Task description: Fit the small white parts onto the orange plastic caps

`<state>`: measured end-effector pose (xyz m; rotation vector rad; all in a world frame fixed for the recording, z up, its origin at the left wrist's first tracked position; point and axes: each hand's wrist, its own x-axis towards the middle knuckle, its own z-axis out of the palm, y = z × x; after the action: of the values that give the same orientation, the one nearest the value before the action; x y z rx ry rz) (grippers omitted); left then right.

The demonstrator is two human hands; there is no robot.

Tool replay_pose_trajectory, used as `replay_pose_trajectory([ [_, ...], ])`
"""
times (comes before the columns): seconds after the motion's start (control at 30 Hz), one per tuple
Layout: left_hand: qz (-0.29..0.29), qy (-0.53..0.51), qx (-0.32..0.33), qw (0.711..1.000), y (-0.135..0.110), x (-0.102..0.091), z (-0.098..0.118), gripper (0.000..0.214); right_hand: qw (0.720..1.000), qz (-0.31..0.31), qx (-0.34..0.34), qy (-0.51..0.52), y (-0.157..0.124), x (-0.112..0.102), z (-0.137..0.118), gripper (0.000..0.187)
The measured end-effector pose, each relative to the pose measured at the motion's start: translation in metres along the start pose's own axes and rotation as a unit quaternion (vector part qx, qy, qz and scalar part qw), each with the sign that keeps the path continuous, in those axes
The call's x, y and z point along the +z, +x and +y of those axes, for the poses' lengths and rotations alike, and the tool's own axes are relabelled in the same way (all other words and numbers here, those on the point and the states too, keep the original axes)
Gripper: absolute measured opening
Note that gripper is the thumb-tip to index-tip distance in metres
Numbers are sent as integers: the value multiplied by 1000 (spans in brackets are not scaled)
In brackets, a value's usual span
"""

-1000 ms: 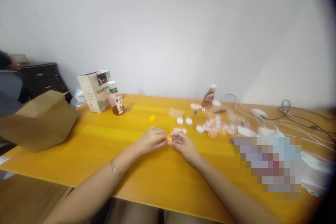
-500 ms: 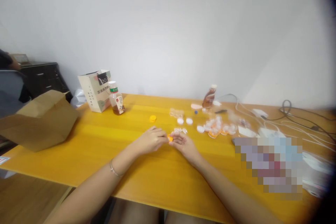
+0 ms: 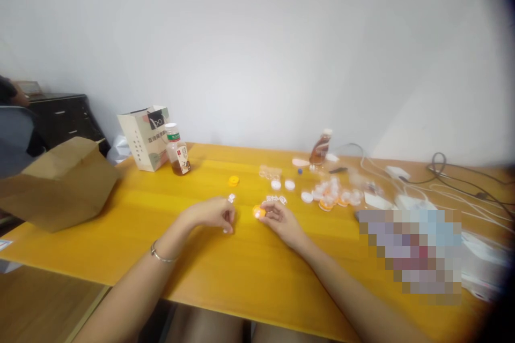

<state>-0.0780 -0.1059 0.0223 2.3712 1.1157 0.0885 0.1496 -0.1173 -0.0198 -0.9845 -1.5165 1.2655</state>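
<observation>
My right hand (image 3: 282, 222) pinches a small orange round disc (image 3: 256, 211) between thumb and fingers, just above the table. To the left of it, apart from the disc, my left hand (image 3: 211, 213) hangs with its fingers curled down. Whether anything is inside those fingers is hidden. Small white pieces (image 3: 232, 198) lie just beyond the left hand. Behind the right fingertips is a row of white cut-out pieces (image 3: 277, 200). A yellow round piece (image 3: 234, 180) rests farther back on the table.
Two white discs (image 3: 276, 185) and a pile of clear and orange round cases (image 3: 332, 192) lie to the right. Bottles (image 3: 178, 153), a carton bag (image 3: 145, 139) and a brown paper bag (image 3: 60, 187) stand left. Cables (image 3: 462, 185) run along the right back.
My left hand has let go of the orange disc and moved left and slightly down. My right hand stays in place with the disc, which now shows more fully.
</observation>
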Motion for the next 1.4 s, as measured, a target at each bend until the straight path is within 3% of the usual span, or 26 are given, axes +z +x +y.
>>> replay_pose_trajectory([
  [0.33, 4, 44, -40, 998, 0, 8, -3, 12, 1000, -7, 1, 1, 0, -1, 1, 27],
  [0.47, 66, 63, -12, 996, 4, 8, 5, 12, 1000, -15, -3, 13, 1, -1, 2, 28],
  [0.67, 213, 10, 80, 974, 13, 11, 27, 13, 999, -43, 0, 20, 2, -1, 4, 31],
  [0.83, 260, -42, 80, 961, 23, 22, 31, 16, 998, -66, 3, 15, 3, -1, 6, 30],
  [1.4, 265, -81, 39, 960, 34, 31, 27, 12, 997, -78, 0, -2, -1, 3, 0, 29],
])
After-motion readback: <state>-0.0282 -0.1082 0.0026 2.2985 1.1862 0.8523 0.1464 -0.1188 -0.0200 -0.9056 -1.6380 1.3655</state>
